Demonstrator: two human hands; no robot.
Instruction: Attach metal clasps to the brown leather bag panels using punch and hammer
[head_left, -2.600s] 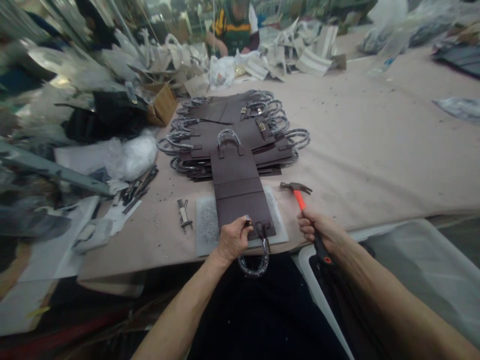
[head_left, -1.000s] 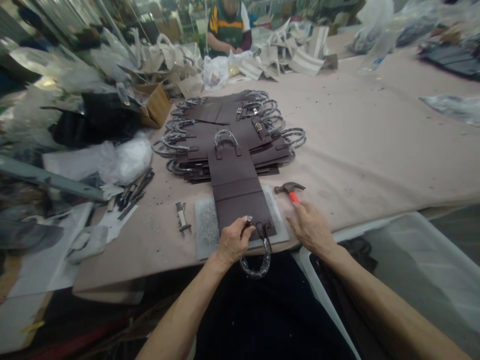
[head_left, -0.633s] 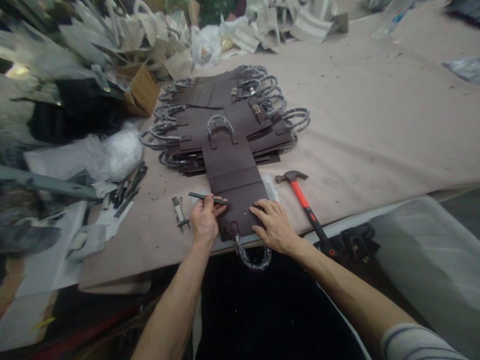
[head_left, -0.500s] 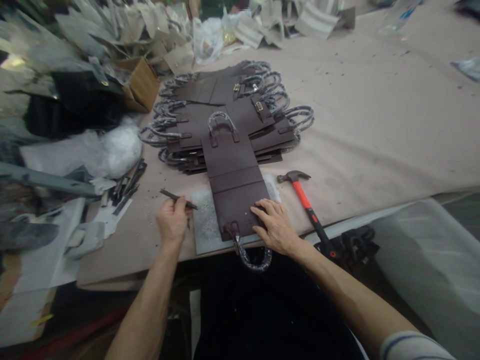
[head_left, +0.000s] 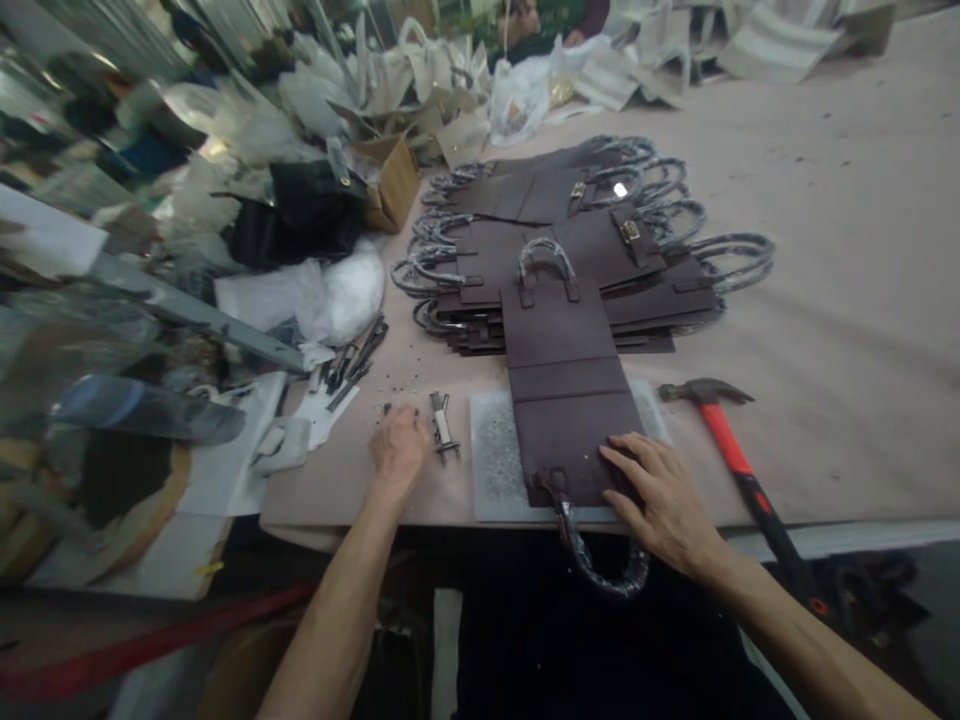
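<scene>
My left hand (head_left: 401, 440) rests on the table left of a small bundle of metal tools (head_left: 443, 425), its fingers curled down; whatever they touch is too small to make out. With fingers spread, my right hand (head_left: 660, 490) lies on the lower right corner of a dark brown leather bag panel (head_left: 566, 370). That panel has wrapped handles at both ends, the near one hanging past the table edge. Beneath its lower part is a pale slab (head_left: 496, 460). A hammer (head_left: 727, 440) with a red and black handle lies to the right.
Stacked brown bag panels (head_left: 555, 240) with wrapped handles lie behind. To the left are thin dark tools (head_left: 358, 362), a plastic bag (head_left: 352, 290), a cardboard box (head_left: 394, 183) and a bottle (head_left: 150, 408). The table's front edge runs near both hands.
The view has swung left. The thin dark tool that was in my left hand now lies on the table, and this hand is beside it, lower down. My right hand stays on the panel.
</scene>
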